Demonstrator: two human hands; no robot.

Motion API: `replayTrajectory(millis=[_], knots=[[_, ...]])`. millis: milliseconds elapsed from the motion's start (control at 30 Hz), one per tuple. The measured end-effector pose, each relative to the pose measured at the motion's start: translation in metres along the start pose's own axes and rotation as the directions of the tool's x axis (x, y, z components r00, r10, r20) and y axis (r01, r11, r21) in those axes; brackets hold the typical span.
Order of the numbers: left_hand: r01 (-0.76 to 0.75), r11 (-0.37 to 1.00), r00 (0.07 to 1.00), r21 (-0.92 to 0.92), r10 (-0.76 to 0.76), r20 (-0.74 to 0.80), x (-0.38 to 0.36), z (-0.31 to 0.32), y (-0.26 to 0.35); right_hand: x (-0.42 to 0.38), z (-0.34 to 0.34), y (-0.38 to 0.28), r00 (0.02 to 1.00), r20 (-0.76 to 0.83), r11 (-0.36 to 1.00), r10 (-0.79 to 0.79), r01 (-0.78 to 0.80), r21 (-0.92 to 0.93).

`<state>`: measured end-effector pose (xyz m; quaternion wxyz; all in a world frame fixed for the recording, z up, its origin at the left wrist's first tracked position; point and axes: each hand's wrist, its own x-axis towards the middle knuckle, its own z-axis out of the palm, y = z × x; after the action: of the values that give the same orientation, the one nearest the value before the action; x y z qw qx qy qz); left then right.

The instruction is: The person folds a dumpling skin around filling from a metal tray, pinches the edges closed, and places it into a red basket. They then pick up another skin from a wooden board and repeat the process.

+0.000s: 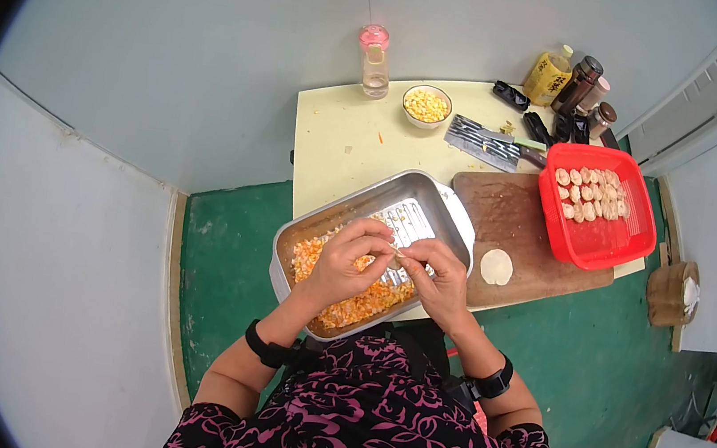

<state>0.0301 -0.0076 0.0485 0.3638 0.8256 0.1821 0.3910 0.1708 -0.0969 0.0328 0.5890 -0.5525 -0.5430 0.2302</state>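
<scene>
Over a metal pan (313,232) of chopped orange and white filling (357,307), my two hands meet. My left hand (347,258) pinches one side of a small pale dumpling (396,253), thumb against fingertips. On its other side, the fingers of my right hand (438,279) are closed too. Most of the dumpling is hidden by my fingers. To the right of my right hand, a round dumpling wrapper (496,267) lies flat on the wooden cutting board (510,225).
A red basket (583,252) with rows of dumplings (590,194) rests partly on the board. Behind are a cleaver (480,142), a bowl of yellow pieces (427,105), a pink-lidded bottle (375,60), a yellow-labelled bottle (548,75) and a dark flask (579,85).
</scene>
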Motion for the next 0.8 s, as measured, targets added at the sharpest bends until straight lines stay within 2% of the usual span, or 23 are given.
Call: replayTrajectory(millis=[233, 433, 667, 800], knots=[[-0.074, 0.997, 0.997, 0.005, 0.074, -0.021, 0.0017, -0.0018, 0.0007, 0.0019, 0.0004, -0.0013, 1.000, -0.001, 1.000, -0.004, 0.004, 0.008], [-0.081, 0.997, 0.995, -0.009, 0.080, -0.058, 0.0010, -0.0031, -0.0005, 0.0046, 0.0006, -0.0025, 1.000, 0.009, 1.000, 0.004, -0.004, 0.001], [-0.051, 0.999, 0.997, -0.006, 0.051, -0.063, 0.0008, -0.0035, -0.0006, 0.0088, -0.0026, -0.0041, 0.998, 0.060, 0.999, 0.034, -0.036, 0.040], [-0.021, 1.000, 0.999, -0.016, 0.021, -0.047, 0.0015, -0.0024, 0.0012, 0.0103, -0.0038, -0.0039, 0.998, 0.057, 1.000, 0.008, -0.008, -0.003]])
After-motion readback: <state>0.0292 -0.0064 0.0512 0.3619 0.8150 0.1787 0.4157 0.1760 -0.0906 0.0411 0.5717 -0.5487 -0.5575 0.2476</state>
